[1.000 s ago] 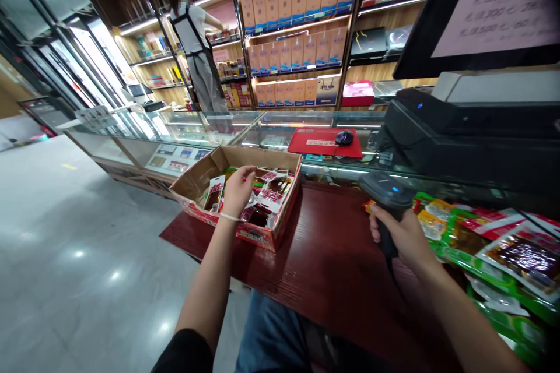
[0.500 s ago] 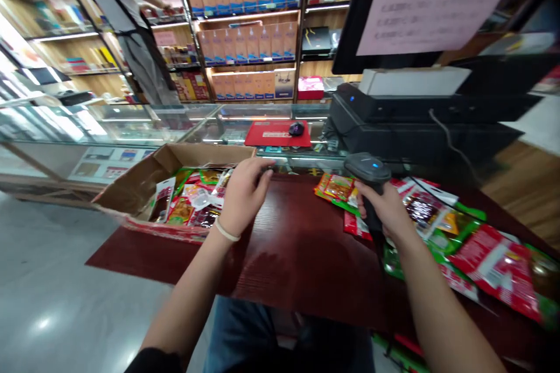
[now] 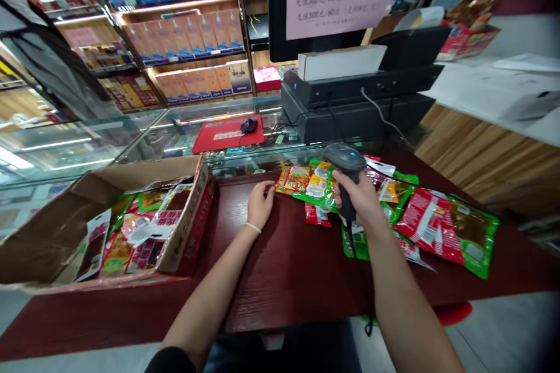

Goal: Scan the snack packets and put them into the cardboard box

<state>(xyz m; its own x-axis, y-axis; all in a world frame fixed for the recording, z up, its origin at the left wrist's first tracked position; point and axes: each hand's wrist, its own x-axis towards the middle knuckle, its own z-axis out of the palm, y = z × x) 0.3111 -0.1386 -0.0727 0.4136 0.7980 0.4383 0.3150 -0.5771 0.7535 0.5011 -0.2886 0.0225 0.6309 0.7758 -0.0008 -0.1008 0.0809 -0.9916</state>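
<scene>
My right hand (image 3: pixel 359 201) is closed round the grip of a black barcode scanner (image 3: pixel 345 158), held upright over a spread of snack packets (image 3: pixel 306 180) on the dark red table (image 3: pixel 289 268). My left hand (image 3: pixel 260 201) hovers low over the table with loosely curled fingers and nothing in it, its fingertips close to the left end of the orange and green packets. More red and green packets (image 3: pixel 441 224) lie to the right of the scanner. A cardboard box (image 3: pixel 56 227) with several snack packets inside stands at the left.
Behind the table runs a glass counter (image 3: pixel 144 140) with a red mouse pad (image 3: pixel 225 134) and mouse (image 3: pixel 248 124). A black till with a screen (image 3: pixel 354 99) stands at the back right. Another person (image 3: pixel 30 52) is at the shelves, far left.
My left hand has left the box and moved right across the table to the packets. The view has swung to the right. My right hand still grips the scanner.
</scene>
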